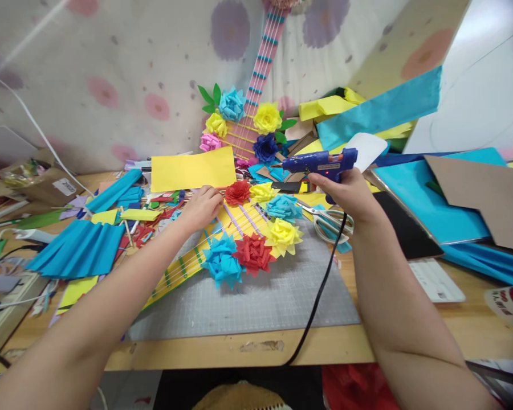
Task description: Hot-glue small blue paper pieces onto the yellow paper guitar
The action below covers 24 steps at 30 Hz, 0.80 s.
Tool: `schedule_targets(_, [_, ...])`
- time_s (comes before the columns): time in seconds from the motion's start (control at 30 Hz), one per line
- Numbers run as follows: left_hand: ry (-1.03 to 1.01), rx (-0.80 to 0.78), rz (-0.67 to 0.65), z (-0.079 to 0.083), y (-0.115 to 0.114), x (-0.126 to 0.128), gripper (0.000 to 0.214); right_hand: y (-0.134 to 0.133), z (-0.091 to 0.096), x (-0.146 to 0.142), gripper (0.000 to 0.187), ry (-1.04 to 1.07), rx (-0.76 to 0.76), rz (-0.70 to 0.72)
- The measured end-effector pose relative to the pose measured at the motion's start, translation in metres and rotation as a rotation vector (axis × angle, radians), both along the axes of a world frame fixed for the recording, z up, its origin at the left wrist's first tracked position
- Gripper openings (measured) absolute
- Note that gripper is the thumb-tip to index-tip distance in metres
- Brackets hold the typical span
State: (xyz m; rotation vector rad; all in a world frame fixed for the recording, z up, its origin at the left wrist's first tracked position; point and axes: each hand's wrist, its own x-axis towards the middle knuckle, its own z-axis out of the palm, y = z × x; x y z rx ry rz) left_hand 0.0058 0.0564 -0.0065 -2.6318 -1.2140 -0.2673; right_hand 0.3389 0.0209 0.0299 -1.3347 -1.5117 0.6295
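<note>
My right hand (346, 191) is wrapped round a blue glue gun (316, 163), held above the table with its nozzle toward the left. My left hand (205, 206) is palm down by the far edge of a yellow paper guitar (182, 270), just left of a red paper flower (238, 193). Its fingers curl downward, and whatever they grip is hidden. The guitar's body is ringed with more paper flowers: a blue one (223, 260), a second red one (253, 254) and several others. Under the guitar is a grey cutting mat (277, 310).
Behind stands a pink paper guitar (259, 74) with flowers. A yellow sheet (192, 169) leans upright beyond my left hand. Scissors (331, 222) lie below the glue gun, whose black cord (320, 302) crosses the mat. Blue crepe paper (79, 247) and scraps cover the left; sheets and cardboard (483, 193), the right.
</note>
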Motion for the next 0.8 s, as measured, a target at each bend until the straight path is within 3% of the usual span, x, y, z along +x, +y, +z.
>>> schedule_targets(0.3, [0.074,-0.058,-0.022,0.0048,0.0026,-0.0020,0.029,-0.0016,0.0045,-0.0030,0.034,0.021,-0.010,0.008])
schedule_targets(0.8, [0.001,-0.099,0.050,0.0049,0.0028,-0.0036,0.017,0.0007,-0.0007,-0.0018,0.036,0.022,-0.014,-0.001])
